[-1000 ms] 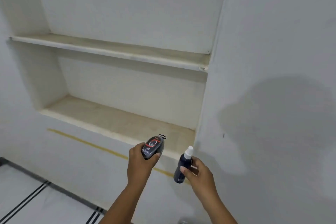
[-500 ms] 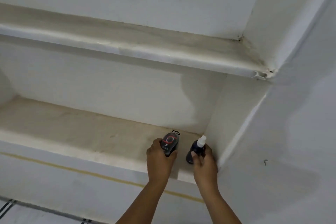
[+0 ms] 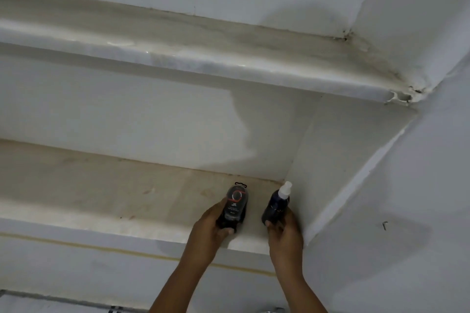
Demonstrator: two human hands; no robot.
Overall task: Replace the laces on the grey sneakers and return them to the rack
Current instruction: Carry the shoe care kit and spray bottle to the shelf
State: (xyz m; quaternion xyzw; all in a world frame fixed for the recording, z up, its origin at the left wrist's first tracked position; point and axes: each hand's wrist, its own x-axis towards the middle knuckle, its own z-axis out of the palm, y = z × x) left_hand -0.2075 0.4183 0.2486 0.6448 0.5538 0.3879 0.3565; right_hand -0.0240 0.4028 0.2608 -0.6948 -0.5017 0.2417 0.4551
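My left hand [image 3: 209,229] grips a small black pack with a red ring on its label [image 3: 235,204], standing on the lower shelf [image 3: 101,193] of a wall niche. My right hand [image 3: 283,232] holds a dark blue spray bottle with a white nozzle [image 3: 277,204] upright on the same shelf, near the niche's right corner. The two items stand side by side, a small gap between them. No grey sneakers, laces or rack are in view.
An upper shelf [image 3: 203,58] runs across the niche above. The niche's right side wall [image 3: 330,160] is close to the bottle. A thin yellow line [image 3: 101,249] crosses the wall below the lower shelf. Floor tiles show at bottom left.
Both hands moved forward from in front of the wall onto the lower shelf, carrying the pack and the bottle. The camera came closer to the niche.
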